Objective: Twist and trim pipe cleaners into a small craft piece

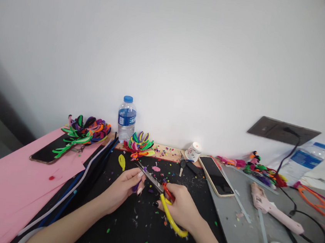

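Observation:
My right hand [181,204] grips a pair of scissors [169,214] with one red and one yellow handle. Their blades point up and left, reaching my left hand [126,185]. Pinched in the left fingers is a purple pipe cleaner piece [135,188], partly hidden by them, with a bit of it showing at the blades. Whether the blades are fully closed is hard to see. Below both hands lies a black mat [128,226] strewn with small coloured scraps. A yellow pipe cleaner loop [121,162] rests on it, beyond my left hand.
Along the wall stand a water bottle [126,121], a colourful pipe cleaner bundle [139,144] and a paper cup [193,152]. Phones [217,176] lie on both sides. On the right are a pink glue gun [276,214] and cables; pink sheets [1,186] cover the left.

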A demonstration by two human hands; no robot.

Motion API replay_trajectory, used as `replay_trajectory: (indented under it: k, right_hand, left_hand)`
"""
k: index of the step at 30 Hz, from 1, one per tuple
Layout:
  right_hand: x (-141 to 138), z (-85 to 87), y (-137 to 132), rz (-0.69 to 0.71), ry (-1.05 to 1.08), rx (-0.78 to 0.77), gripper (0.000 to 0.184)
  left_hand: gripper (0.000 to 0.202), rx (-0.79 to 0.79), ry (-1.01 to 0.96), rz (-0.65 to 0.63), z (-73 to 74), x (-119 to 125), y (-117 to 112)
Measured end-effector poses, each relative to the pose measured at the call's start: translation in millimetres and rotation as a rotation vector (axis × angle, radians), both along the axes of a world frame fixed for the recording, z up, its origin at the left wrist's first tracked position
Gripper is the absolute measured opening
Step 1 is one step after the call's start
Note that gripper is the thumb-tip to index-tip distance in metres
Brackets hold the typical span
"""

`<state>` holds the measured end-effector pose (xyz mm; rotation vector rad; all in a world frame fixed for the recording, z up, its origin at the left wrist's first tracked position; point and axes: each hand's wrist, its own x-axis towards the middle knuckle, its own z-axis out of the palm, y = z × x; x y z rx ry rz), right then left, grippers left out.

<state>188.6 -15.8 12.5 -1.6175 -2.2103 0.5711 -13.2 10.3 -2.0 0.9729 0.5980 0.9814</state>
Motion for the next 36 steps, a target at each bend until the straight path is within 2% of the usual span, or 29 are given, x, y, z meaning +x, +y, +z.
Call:
replay_trajectory:
  k: [6,9,11,14,19,21,24,26,29,32,34,36]
  right_hand:
    - [1.8,5.1,0.1,0.058,0.035,-0.034,0.039]
    - [2.3,8.8,0.0,0.109,0.042,-0.019,0.043]
    - [2.6,11.3,-0.1,0.168,0.060,0.001,0.046]
    - [2.9,14.3,-0.2,0.265,0.099,0.020,0.050]
    - [1.7,15.4,-1.4,0.380,0.138,0.024,0.044]
    - [0.0,15.7,-2.6,0.405,0.131,0.021,0.040]
    - [-3.9,16.8,-5.1,0.437,0.111,0.029,0.035]
    - [-6.9,17.6,-6.9,0.463,0.094,0.044,0.029]
    - [-10.9,18.4,-9.0,0.502,0.044,0.075,0.023]
    - [-13.9,18.3,-10.3,0.531,-0.015,0.102,0.021]
    - [-15.4,18.0,-10.7,0.552,-0.032,0.119,0.020]
    - [-15.9,17.8,-10.6,0.550,-0.029,0.132,0.018]
  left_hand:
    - [0.020,-0.163,-0.239,-0.182,3.9,-2.6,-2.0]
    - [0.026,-0.227,-0.307,-0.316,6.7,-5.4,-4.3]
    - [0.032,-0.247,-0.330,-0.417,7.4,-7.7,-6.9]
    - [0.030,-0.232,-0.343,-0.547,6.7,-10.9,-11.3]
    - [0.046,-0.198,-0.162,-0.808,6.1,-16.0,-14.9]
    - [0.047,-0.207,-0.047,-0.889,3.5,-18.8,-14.0]
    - [0.050,-0.210,0.074,-1.088,-4.7,-21.6,-10.3]
    - [0.044,-0.231,0.148,-1.245,-9.8,-20.2,-7.4]
    - [0.041,-0.247,0.142,-1.529,-12.8,-11.2,-5.2]
    - [0.043,-0.206,0.104,-1.734,-13.0,1.2,-7.0]
    - [0.044,-0.167,0.038,-1.813,-13.6,6.1,-9.4]
    - [0.045,-0.135,-0.011,-1.772,-13.5,5.5,-11.5]
